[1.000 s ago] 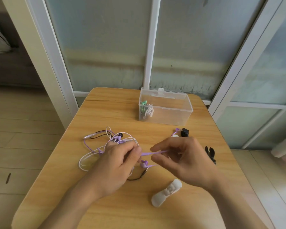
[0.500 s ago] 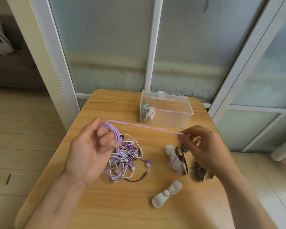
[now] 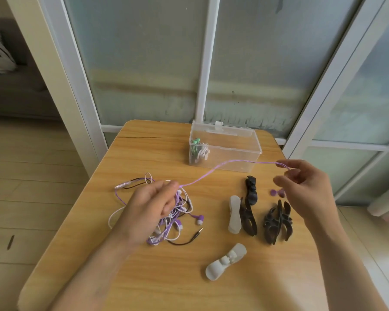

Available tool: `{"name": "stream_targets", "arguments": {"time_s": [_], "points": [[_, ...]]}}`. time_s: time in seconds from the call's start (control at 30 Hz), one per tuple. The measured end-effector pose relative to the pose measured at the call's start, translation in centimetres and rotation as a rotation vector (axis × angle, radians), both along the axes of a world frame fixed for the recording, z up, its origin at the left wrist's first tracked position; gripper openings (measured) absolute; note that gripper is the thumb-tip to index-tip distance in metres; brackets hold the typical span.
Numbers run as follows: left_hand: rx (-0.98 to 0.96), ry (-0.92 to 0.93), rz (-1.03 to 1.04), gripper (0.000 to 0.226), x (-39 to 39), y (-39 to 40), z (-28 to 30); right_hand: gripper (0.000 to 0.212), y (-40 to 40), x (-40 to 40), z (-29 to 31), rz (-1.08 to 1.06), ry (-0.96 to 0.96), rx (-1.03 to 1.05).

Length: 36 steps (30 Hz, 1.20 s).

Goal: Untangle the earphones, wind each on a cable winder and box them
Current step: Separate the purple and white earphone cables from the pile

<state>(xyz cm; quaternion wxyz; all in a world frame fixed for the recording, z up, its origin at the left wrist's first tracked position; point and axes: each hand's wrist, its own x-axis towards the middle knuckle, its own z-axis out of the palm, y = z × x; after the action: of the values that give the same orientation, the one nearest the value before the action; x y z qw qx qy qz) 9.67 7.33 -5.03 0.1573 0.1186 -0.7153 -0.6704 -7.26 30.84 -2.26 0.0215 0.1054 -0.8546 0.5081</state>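
Here, left hand [image 3: 151,204] and right hand [image 3: 301,182] pinching purple cable [image 3: 213,170] (taut, mid-table).

hands [image 3: 152,204] [image 3: 301,185] stretch purple cable [image 3: 213,170]

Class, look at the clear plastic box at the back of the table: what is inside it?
Inside the clear box, at its left end, sits one green earphone bundle beside a white winder. The rest looks empty.

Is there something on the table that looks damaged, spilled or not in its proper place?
Nothing looks damaged or spilled. The earphone tangle under the left hand is still knotted, with one purple cable drawn out to the right hand. The cable winders lie scattered; the clear box stands upright.
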Motion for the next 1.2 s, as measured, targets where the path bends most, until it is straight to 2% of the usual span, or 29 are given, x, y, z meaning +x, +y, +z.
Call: {"name": "stream_targets", "arguments": {"time_s": [0.07,0.17,0.23,0.3,0.37,0.43,0.47,0.53,0.63,0.73,0.83,0.9,0.97,1.13,1.2], "points": [[-0.068,-0.040,-0.048,0.050,-0.1,0.7,-0.2,0.045,-0.2,0.1,-0.1,-0.002,-0.014,0.114],[-0.147,-0.060,-0.122,0.051,-0.2,1.8,-0.6,0.053,-1.5,2.1,-0.4,0.015,0.119,0.232],[-0.176,-0.065,-0.145,0.046,-0.3,2.2,-1.1,0.050,-2.6,3.6,-0.6,0.116,0.284,0.169],[-0.179,-0.055,-0.161,0.046,-0.4,2.5,-1.4,0.039,-3.5,4.8,-1.0,0.330,0.429,0.091],[-0.150,-0.036,-0.177,0.046,-0.5,2.7,-1.3,0.029,-4.4,6.2,-1.2,0.600,0.371,0.065],[-0.096,-0.009,-0.170,0.048,-0.5,3.0,-1.1,0.022,-5.3,7.1,-1.3,0.775,0.174,0.071],[-0.048,-0.010,-0.145,0.051,-0.4,3.1,-1.0,0.020,-5.6,7.2,-1.6,0.805,0.104,0.068],[0.098,-0.050,-0.060,0.050,-0.5,3.0,-0.5,0.021,-5.7,6.9,-2.1,0.774,0.090,0.056],[0.477,-0.044,0.054,0.041,-0.5,2.5,0.3,0.029,-5.3,6.0,-2.2,0.681,0.158,0.023],[0.850,0.075,0.039,0.040,-0.5,1.8,1.0,0.034,-4.8,5.7,-1.9,0.678,0.136,-0.010],[0.975,0.246,0.003,0.032,-0.4,1.0,1.4,0.032,-5.1,6.0,-2.5,0.702,0.181,0.133],[0.914,0.299,0.002,0.034,-0.1,0.5,1.3,0.029,-5.7,6.7,-3.1,0.731,0.255,0.255],[0.777,0.315,0.007,0.041,-0.1,0.2,0.8,0.028,-6.2,7.7,-3.5,0.771,0.329,0.291],[-0.015,0.128,0.142,0.031,-1.8,1.5,-0.1,0.021,-7.1,10.3,-3.2,0.855,0.421,0.270],[-0.375,0.163,0.027,0.026,-0.9,1.9,-1.2,0.020,-7.0,10.1,-2.7,0.811,0.464,0.213]]}}
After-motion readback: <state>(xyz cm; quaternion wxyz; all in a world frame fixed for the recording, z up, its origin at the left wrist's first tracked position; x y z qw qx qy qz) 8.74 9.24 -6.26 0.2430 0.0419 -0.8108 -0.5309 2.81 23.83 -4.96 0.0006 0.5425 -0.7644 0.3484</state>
